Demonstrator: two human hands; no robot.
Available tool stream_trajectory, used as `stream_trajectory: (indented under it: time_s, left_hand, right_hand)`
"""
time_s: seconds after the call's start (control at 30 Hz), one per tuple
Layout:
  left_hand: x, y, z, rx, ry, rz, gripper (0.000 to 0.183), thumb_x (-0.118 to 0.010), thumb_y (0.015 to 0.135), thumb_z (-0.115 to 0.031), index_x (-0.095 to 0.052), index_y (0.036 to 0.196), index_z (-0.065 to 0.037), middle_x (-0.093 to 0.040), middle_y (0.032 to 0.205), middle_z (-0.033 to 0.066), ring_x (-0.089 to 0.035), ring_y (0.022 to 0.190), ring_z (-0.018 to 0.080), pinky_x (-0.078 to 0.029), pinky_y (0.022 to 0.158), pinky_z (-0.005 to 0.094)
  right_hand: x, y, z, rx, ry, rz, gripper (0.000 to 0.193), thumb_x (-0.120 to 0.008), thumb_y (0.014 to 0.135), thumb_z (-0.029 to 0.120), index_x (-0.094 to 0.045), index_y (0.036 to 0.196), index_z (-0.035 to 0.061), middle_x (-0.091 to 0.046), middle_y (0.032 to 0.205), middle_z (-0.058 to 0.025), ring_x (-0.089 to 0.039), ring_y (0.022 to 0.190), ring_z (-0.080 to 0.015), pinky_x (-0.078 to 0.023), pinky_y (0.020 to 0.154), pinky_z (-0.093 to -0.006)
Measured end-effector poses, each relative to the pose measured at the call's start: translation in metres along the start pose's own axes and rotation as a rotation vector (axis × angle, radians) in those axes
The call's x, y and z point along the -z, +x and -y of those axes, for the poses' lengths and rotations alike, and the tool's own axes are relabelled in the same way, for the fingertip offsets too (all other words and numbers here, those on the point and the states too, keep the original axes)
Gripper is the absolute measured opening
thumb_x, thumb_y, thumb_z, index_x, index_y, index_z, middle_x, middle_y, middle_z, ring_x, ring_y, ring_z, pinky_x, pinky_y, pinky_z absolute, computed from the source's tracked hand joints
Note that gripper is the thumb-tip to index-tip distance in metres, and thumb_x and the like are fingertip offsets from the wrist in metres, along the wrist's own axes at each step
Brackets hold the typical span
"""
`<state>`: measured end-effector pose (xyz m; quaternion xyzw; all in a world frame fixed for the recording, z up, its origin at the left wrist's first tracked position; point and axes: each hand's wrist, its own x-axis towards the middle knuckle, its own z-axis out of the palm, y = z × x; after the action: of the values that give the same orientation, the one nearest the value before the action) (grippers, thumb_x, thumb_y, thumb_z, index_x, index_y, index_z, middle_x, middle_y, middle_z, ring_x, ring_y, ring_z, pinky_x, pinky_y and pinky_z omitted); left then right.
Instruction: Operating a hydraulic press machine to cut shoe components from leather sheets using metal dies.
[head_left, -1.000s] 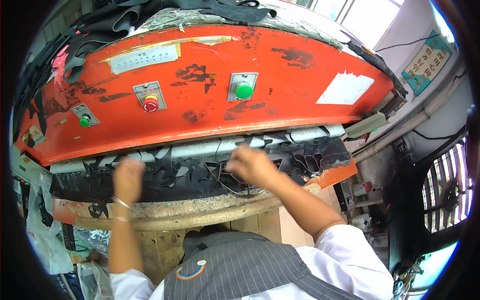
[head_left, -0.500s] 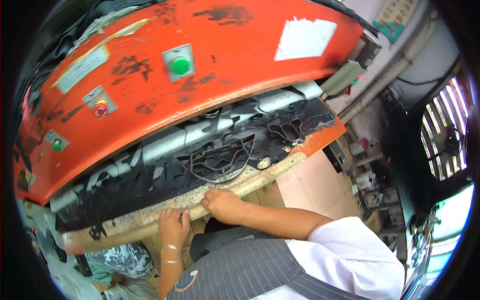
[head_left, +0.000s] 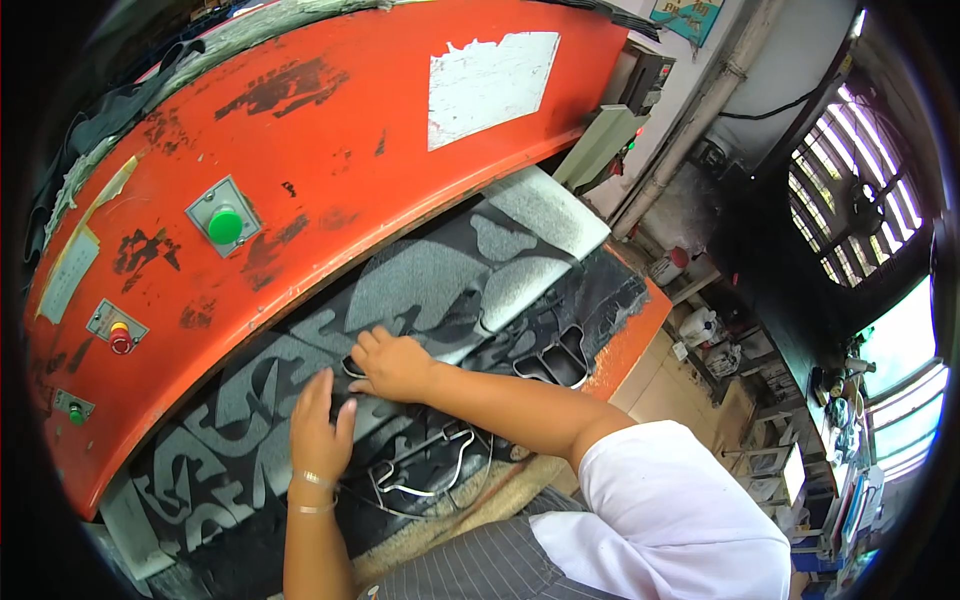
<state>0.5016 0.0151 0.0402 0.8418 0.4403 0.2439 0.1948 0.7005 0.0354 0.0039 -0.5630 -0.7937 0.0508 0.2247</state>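
Note:
A dark sheet (head_left: 420,280) with cut-out shapes lies on a white board (head_left: 560,215) at the mouth of an orange press. My right hand (head_left: 395,368) reaches over it, its fingers bent around a small dark metal cutting die, mostly hidden beneath them. Just left of it, my left hand (head_left: 320,428) is open over the sheet, fingers stretched and thumb apart. Closer to me lie a large curved cutting die (head_left: 432,490) and, to the right, a smaller cutting die (head_left: 560,358) with inner walls, both on black scraps.
The orange press body (head_left: 340,130) rises beyond the board, with a green button (head_left: 225,226) and a red knob (head_left: 121,338). A pale worn ledge (head_left: 450,515) runs along the front. Shelves with containers (head_left: 700,326) stand at the right, beside a dark bench (head_left: 780,320).
Both hands have left the front ledge and moved forward over the patterned sheet. My right hand has closed around a cutting die. More of the white board shows, and the view has shifted.

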Motion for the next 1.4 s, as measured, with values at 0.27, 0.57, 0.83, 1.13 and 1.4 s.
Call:
stream_trajectory:
  time_s: [0.27,0.57,0.83,1.13,1.4]
  left_hand:
    - [-0.046,0.011,0.015,-0.048,0.347,0.112,0.060,-0.058,0.089,-0.033,-0.046,0.139,-0.003,-0.034,0.151,0.0218,-0.028,0.141,0.0397,-0.018,0.114,0.0539]
    - [-0.055,0.011,0.011,-0.061,0.340,0.028,0.058,-0.063,0.085,-0.034,-0.053,0.134,-0.005,-0.042,0.145,0.0212,-0.035,0.137,0.0387,-0.023,0.113,0.0543]
    - [-0.035,-0.003,0.018,-0.034,0.311,-0.028,0.057,-0.066,0.083,-0.034,-0.056,0.131,-0.005,-0.046,0.142,0.0210,-0.037,0.136,0.0381,-0.023,0.113,0.0532]
    - [0.119,-0.071,0.147,0.509,-0.387,-0.882,0.059,-0.058,0.094,-0.014,-0.035,0.145,0.004,-0.039,0.149,0.0188,-0.038,0.137,0.0271,-0.028,0.114,0.0368]
    - [0.274,-0.139,0.237,0.435,-0.243,-1.133,0.064,-0.046,0.098,-0.014,-0.015,0.152,-0.001,-0.024,0.156,0.0220,-0.027,0.144,0.0273,-0.020,0.115,0.0343]
  right_hand:
    - [0.072,0.012,-0.108,-0.543,0.411,-0.134,0.046,-0.067,0.084,0.038,-0.063,0.102,-0.0043,-0.063,0.102,-0.0264,-0.062,0.097,-0.0405,-0.049,0.086,-0.0445]
    - [0.035,0.008,-0.179,-0.714,-0.149,-0.422,0.057,-0.076,0.076,0.030,-0.056,0.120,0.0005,-0.064,0.107,-0.0174,-0.059,0.101,-0.0345,-0.047,0.087,-0.0428]
    - [0.018,-0.003,-0.175,-0.643,-0.027,-0.437,0.057,-0.077,0.074,0.029,-0.060,0.126,0.0122,-0.066,0.101,-0.0149,-0.056,0.104,-0.0325,-0.043,0.090,-0.0431]
    - [0.083,0.001,-0.085,-0.493,0.080,-0.495,0.072,-0.078,0.074,0.041,-0.053,0.133,0.0070,-0.059,0.121,-0.0197,-0.058,0.106,-0.0350,-0.045,0.090,-0.0457]
    - [0.102,0.110,0.108,-0.086,0.534,-0.505,0.039,-0.069,0.084,0.031,-0.053,0.110,0.0072,-0.066,0.089,-0.0140,-0.066,0.084,-0.0342,-0.050,0.072,-0.0453]
